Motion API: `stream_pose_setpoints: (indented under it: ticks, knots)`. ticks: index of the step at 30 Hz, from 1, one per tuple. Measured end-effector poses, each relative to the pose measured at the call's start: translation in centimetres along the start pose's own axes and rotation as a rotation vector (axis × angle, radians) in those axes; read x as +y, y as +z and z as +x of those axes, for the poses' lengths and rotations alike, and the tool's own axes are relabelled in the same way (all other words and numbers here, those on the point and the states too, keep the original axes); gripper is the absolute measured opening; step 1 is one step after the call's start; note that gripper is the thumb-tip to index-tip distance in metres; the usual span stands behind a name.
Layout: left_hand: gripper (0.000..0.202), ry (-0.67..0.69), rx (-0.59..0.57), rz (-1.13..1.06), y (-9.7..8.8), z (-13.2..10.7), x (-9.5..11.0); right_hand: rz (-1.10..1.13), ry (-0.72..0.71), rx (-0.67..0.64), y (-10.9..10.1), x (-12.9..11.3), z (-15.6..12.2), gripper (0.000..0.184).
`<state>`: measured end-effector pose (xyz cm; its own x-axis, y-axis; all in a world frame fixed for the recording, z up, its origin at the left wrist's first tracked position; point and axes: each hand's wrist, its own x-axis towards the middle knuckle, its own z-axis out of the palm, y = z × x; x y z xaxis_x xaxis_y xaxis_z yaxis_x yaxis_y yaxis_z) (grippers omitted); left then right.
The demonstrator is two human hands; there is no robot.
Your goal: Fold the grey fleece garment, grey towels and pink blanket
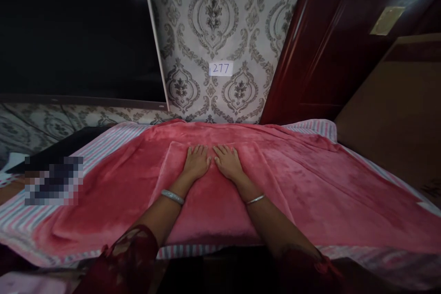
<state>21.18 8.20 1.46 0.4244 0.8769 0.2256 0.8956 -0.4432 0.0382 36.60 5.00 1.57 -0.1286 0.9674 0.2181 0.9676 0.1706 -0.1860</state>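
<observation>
A pink plush blanket is spread over the surface in front of me. Its middle part forms a raised, folded rectangular panel. Flat on the far part of this panel lies my left hand, palm down with fingers stretched. Close beside it, my right hand rests the same way, its fingers pointing away from me. The two thumbs are near each other but apart. Neither hand grasps anything. What lies beneath the folded panel is hidden.
A striped cloth shows under the blanket's edges. A large dark screen stands at the back left. Patterned wallpaper bears a paper label reading 277. At the right are a dark red door and a brown cardboard panel.
</observation>
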Motion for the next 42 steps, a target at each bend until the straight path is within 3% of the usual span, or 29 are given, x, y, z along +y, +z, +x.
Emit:
stream_pose_setpoints:
  ticks: [6, 12, 16, 21, 29, 34, 37, 39, 42]
  knots:
    - [0.058, -0.009, 0.004, 0.033, -0.3, 0.0, 0.0, 0.012, 0.029, 0.021, -0.1, 0.1, -0.1, 0.052]
    - [0.065, -0.129, -0.063, 0.107, -2.3, -0.1, -3.4, -0.018, 0.277, 0.011, -1.1, 3.3, -0.6, 0.056]
    - [0.063, -0.195, -0.119, 0.055, -3.2, 0.0, -5.2, -0.016, 0.354, 0.006, -1.5, 5.0, -0.8, 0.056]
    - [0.061, -0.201, -0.145, 0.034, -3.2, 0.2, -5.5, 0.011, 0.408, -0.016, -1.6, 6.6, -0.9, 0.056]
    - [0.058, -0.192, -0.085, 0.049, -2.6, -0.2, -5.4, 0.147, 0.553, -0.045, -1.5, 9.5, -2.1, 0.061]
    - [0.059, -0.202, -0.045, 0.057, -2.4, -0.3, -5.3, 0.099, 0.581, -0.001, -2.1, 8.3, -2.1, 0.058]
    - [0.058, -0.219, -0.033, 0.052, -2.3, -0.2, -5.2, -0.003, 0.531, 0.069, -3.0, 6.0, -1.7, 0.058]
    - [0.058, -0.226, -0.029, 0.048, -2.2, -0.2, -5.2, -0.016, 0.356, 0.054, -3.3, 3.7, -1.2, 0.059]
    - [0.06, -0.226, -0.022, 0.046, -2.1, -0.2, -5.2, 0.044, 0.02, -0.096, -3.1, -0.5, -0.5, 0.061]
